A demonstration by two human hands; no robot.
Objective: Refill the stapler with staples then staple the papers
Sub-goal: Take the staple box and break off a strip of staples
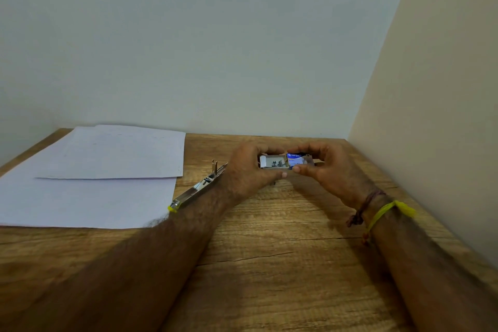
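Both hands hold a small staple box (286, 161) a little above the wooden table (269, 264). My left hand (246, 170) grips the white inner tray, which is slid out to the left. My right hand (327, 167) grips the blue sleeve. Small dark staple pieces show inside the tray. The stapler (198, 188) lies opened out flat on the table just left of my left wrist, metal with a yellow tip at its near end. Two white sheets of paper (107, 170) lie overlapping on the left part of the table.
A pale wall runs along the table's far edge and a beige wall (431, 116) closes the right side. Thread bands circle my right wrist (377, 210). Bare wood lies between my forearms.
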